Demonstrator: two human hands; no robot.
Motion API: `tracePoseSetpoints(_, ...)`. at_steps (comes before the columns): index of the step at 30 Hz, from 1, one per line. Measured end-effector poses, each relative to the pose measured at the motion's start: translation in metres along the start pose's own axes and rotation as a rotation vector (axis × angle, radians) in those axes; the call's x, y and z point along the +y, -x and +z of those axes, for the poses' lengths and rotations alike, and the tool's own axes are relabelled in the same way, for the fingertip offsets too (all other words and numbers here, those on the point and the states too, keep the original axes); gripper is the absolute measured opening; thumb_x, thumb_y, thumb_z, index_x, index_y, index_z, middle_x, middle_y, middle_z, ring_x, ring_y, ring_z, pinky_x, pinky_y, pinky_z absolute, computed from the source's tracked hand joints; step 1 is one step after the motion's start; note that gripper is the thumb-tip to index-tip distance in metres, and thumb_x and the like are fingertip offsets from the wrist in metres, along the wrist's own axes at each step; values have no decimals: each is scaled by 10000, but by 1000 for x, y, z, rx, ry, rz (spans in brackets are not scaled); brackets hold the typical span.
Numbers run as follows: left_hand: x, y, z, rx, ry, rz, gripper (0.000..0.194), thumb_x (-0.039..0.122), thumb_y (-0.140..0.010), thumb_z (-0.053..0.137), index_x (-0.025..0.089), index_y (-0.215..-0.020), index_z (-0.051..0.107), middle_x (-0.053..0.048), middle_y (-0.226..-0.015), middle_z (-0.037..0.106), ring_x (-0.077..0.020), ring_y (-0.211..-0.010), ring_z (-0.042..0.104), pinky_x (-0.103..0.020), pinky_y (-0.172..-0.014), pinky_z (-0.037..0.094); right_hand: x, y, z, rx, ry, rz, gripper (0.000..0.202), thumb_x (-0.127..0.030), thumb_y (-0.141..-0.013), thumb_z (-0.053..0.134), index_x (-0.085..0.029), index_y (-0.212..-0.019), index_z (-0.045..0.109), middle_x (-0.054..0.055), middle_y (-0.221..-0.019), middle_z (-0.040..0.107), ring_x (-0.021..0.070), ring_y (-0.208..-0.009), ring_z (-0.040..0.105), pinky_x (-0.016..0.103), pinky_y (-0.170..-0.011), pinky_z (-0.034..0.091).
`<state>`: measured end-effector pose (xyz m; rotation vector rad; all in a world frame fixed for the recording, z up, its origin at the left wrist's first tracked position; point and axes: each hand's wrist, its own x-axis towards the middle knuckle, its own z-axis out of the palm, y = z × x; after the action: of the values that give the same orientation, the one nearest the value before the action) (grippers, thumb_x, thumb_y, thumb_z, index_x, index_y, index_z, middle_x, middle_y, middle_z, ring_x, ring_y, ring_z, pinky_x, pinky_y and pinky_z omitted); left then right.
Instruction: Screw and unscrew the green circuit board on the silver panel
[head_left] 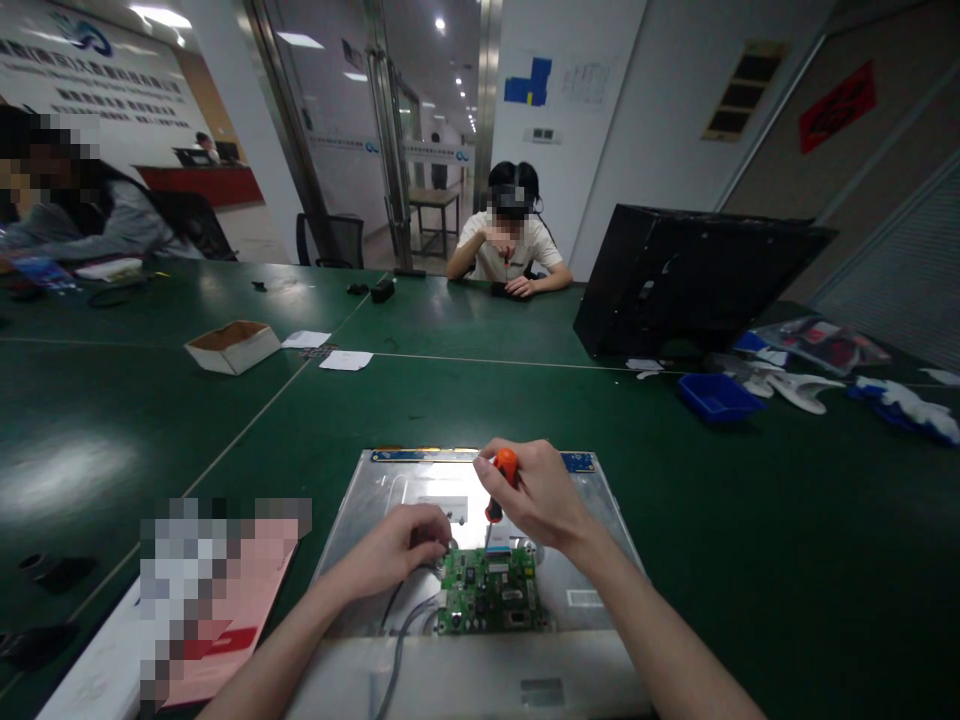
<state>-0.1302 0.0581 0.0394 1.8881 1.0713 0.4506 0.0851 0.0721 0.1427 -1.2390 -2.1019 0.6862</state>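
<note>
while an orange-and-black screwdriver, gripped by the right hand, is pointed at a green rectangular circuit board, the grip of the left hand cannot be told.

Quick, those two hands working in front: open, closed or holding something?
Left hand: fingers curled by the green circuit board; whether it grips anything cannot be told.
Right hand: closed, holding the orange-and-black screwdriver.
</note>
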Motion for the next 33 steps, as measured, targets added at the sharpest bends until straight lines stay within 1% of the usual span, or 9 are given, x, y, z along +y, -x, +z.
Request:
tracePoseSetpoints(3,-2,1,1,-24,21,2,90,132,-780,550,158,-822,625,-1,-767,611,-140,-697,535,-228,-624,398,1,0,2,-3,10,-1,389,-459,-918,432,-193,-703,618,-6,-523,574,125,-509,548,237,-523,330)
tracePoseSetpoints(11,-6,-1,5,-12,55,6,108,110,-762,553,155,-832,622,4,-741,594,-136,-675,525,-228,-610,379,3,0,5,12,2,-25,414,-480,-925,426,-192,-697,617,-13,-526,573,115,-507,535,232,-526,322)
tracePoseSetpoints(17,-4,-1,6,4,56,-1,106,109,-750,572,158,-828,624,7,-748,598,-139,-685,531,-229,-614,386,-10,-3,6,63,23,-65,436,-498,-907,456,-193,-624,585,-22,-505,527,98,-477,457,239,-513,300)
tracePoseSetpoints(23,-6,-1,5,24,41,12,80,142,-777,599,162,-825,659,4,-743,614,-145,-688,543,-236,-623,393,-23,-8,6,65,-27,-92,406,-488,-911,464,-190,-681,617,-21,-545,556,94,-507,470,240,-528,305)
tracePoseSetpoints(28,-10,-2,4,10,3,24,88,159,-799,604,170,-803,691,-7,-781,635,-150,-721,550,-232,-643,398,-16,-8,9,15,-8,-138,360,-469,-891,504,-188,-697,617,-37,-527,513,88,-498,445,235,-531,292)
tracePoseSetpoints(33,-10,-2,2,-24,0,12,109,146,-794,610,176,-843,703,-12,-832,648,-159,-772,561,-234,-677,412,-5,-11,11,-98,-34,-176,308,-442,-872,534,-184,-711,583,-47,-539,498,82,-497,411,232,-523,274)
